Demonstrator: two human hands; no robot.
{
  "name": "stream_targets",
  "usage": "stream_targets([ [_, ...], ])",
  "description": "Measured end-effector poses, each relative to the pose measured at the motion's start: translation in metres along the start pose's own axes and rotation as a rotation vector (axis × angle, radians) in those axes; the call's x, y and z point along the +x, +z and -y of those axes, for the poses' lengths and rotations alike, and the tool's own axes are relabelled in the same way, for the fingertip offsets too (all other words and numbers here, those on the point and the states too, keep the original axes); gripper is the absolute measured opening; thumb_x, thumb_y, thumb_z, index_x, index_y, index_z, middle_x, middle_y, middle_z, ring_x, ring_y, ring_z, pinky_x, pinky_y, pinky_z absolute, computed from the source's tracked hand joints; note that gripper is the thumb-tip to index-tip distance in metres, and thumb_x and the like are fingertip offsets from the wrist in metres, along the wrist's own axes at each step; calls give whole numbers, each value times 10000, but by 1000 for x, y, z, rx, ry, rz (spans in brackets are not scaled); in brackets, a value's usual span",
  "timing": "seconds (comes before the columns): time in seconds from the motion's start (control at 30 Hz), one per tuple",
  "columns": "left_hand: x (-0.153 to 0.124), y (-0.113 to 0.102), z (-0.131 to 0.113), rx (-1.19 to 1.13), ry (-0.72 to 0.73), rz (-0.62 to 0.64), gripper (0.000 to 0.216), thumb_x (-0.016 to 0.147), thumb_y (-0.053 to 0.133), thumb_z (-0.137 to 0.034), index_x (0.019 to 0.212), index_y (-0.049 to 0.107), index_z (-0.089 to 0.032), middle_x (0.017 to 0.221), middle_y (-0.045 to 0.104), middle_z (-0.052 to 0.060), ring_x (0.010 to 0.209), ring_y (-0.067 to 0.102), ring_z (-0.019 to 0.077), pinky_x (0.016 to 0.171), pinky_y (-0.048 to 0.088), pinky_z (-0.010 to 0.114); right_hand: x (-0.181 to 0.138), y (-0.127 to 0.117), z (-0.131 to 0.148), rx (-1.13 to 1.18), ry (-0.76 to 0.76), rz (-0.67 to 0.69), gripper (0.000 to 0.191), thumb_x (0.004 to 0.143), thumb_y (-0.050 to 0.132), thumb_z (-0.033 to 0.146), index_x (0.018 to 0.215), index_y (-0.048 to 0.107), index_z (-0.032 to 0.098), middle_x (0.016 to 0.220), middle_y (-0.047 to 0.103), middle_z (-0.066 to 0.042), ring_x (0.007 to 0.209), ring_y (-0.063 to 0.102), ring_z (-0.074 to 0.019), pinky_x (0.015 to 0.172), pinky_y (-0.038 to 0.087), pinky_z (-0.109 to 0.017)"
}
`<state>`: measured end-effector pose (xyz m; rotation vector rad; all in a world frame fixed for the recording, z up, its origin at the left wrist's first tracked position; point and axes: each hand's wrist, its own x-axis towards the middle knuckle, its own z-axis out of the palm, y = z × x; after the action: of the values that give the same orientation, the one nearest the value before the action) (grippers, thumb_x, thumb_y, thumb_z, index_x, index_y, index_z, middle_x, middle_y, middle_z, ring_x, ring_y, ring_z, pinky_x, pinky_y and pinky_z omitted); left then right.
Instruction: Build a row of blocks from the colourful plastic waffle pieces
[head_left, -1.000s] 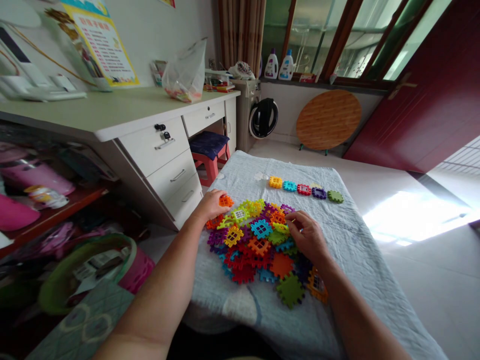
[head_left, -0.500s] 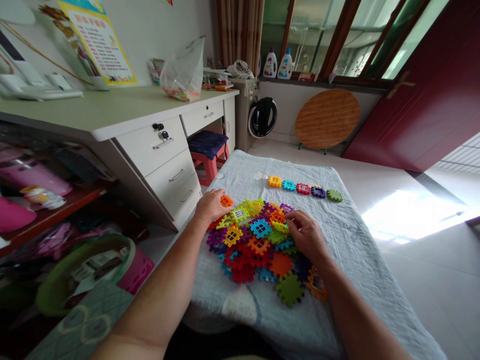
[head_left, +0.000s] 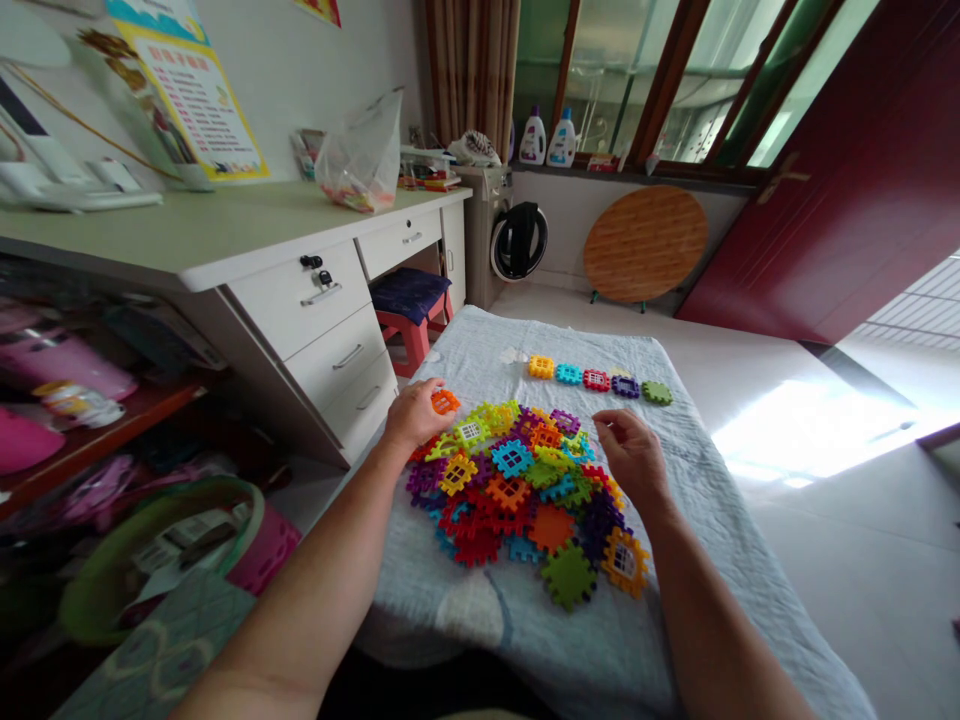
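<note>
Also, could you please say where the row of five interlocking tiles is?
The row lies right of centre in the head view, on the cloth beyond the right hand.

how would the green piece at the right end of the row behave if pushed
The green piece looks thin and plastic, so probably light and stiff. Lying flat, it seems unlikely to roll; its notched edge might catch the cloth.

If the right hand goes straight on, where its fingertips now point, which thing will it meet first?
Most likely the purple piece at the far edge of the pile. The right hand's height is unclear, so it might pass above.
</note>
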<state>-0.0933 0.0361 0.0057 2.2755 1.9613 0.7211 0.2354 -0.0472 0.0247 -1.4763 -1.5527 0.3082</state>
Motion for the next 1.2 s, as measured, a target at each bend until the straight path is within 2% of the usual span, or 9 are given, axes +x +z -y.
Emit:
stream_targets([
  [0.07, 1, -1, -5, -31, 21, -44, 486, 682, 683, -370, 1116, 615, -161, 1041, 693, 101, 967, 639, 257, 871, 489, 320, 5, -6, -15, -10, 95, -87, 207, 790, 555, 333, 840, 680, 176, 676, 602, -12, 559, 507, -132, 583, 407, -270],
  [0.13, 3, -4, -13, -51, 50, -67, 459, 684, 684, -353, 1097, 614, -166, 1045, 690, 100, 969, 635, 259, 882, 487, 333, 8, -9, -31, -12, 178, -116, 242, 772, 559, 363, 854, 685, 174, 640, 602, -12, 565, 530, -148, 593, 413, -282],
  [0.27, 18, -12, -34, -78, 168, -48, 444, 663, 688, -333, 1073, 612, -181, 1031, 686, 79, 957, 630, 247, 891, 483, 335, 8, -6, -52, -21, 279, -71, 302, 753, 550, 408, 873, 694, 172, 645, 623, -26, 582, 563, -171, 607, 424, -297],
  [0.4, 49, -11, -53, -66, 298, 47, 373, 644, 677, -309, 997, 634, -196, 956, 680, 56, 880, 633, 231, 844, 490, 324, 8, -3, -56, -44, 308, -34, 333, 744, 537, 426, 890, 698, 174, 677, 638, -35, 602, 570, -176, 626, 429, -305],
  [0.5, 76, 4, -61, -52, 360, 163, 380, 617, 679, -264, 987, 637, -192, 939, 679, 52, 874, 632, 232, 829, 489, 314, 8, -4, -55, -53, 312, -33, 341, 736, 536, 428, 885, 699, 169, 665, 629, -33, 594, 554, -173, 621, 425, -305],
  [0.63, 109, 35, -68, -54, 379, 292, 379, 599, 690, -220, 974, 638, -195, 974, 674, 49, 904, 629, 231, 837, 482, 299, 8, -4, -56, -54, 317, -17, 339, 744, 532, 419, 884, 700, 161, 638, 611, -22, 572, 534, -168, 600, 415, -304],
  [0.77, 134, 58, -74, -112, 380, 362, 426, 589, 687, -186, 1010, 624, -199, 1020, 671, 46, 936, 623, 228, 842, 473, 289, 9, -3, -60, -42, 311, -30, 330, 745, 533, 411, 872, 701, 157, 642, 614, -23, 580, 530, -171, 594, 412, -303],
  [0.97, 162, 75, -79, -124, 358, 431, 666, 559, 689, -157, 1209, 545, -189, 970, 683, 38, 831, 631, 208, 753, 477, 273, 10, 0, -62, -73, 307, -27, 308, 738, 533, 403, 841, 698, 164, 617, 593, -10, 563, 494, -163, 578, 389, -294],
  [1.2, 172, 81, -78, -88, 353, 572, 800, 539, 663, -117, 1315, 476, -167, 1009, 688, 49, 838, 632, 194, 706, 460, 238, 10, 2, -55, -122, 298, -22, 292, 739, 518, 395, 823, 693, 177, 637, 608, -13, 568, 495, -160, 588, 382, -294],
])
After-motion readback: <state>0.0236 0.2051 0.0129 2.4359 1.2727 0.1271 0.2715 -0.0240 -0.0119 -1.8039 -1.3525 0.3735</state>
